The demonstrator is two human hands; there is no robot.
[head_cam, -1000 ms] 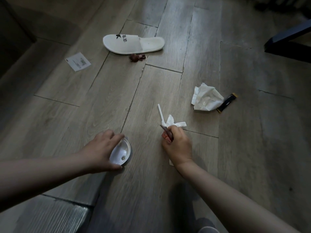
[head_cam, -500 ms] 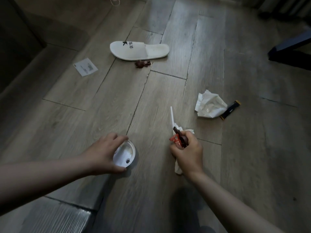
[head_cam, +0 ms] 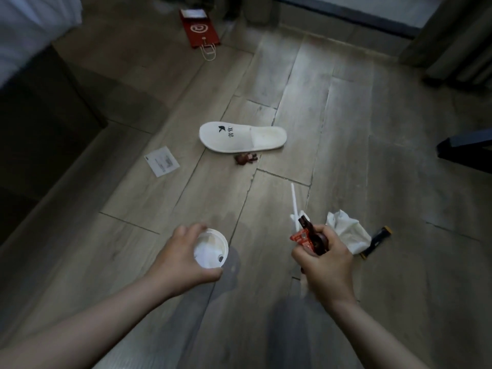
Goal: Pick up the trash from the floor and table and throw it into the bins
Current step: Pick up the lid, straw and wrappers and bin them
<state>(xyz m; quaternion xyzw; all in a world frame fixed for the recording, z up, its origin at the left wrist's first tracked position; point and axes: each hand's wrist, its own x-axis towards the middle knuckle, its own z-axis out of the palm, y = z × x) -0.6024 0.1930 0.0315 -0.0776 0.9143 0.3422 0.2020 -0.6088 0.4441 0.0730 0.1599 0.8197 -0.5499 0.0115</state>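
Note:
My left hand [head_cam: 183, 258] grips a round white plastic cup lid [head_cam: 211, 250] just above the wooden floor. My right hand [head_cam: 326, 265] is closed on a bundle of trash: a red wrapper [head_cam: 302, 237], a dark brown wrapper [head_cam: 308, 226], a white straw [head_cam: 295, 202] sticking up, and some white tissue. Right of that hand, a crumpled white tissue [head_cam: 348, 234] lies on the floor beside a black sachet [head_cam: 376, 242]. Farther off lie a small brown wrapper [head_cam: 245, 158] and a white paper slip [head_cam: 162, 165].
A white slipper [head_cam: 242, 136] lies mid-floor. A red paper bag [head_cam: 199, 29] lies flat at the back. A dark bed base [head_cam: 40, 107] fills the left side, dark furniture legs [head_cam: 466, 150] stand at the right, and a curtain hangs at the far right.
Both hands have lifted off the floor with their loads. The view has tilted up and back, bringing the red bag and the bed into sight.

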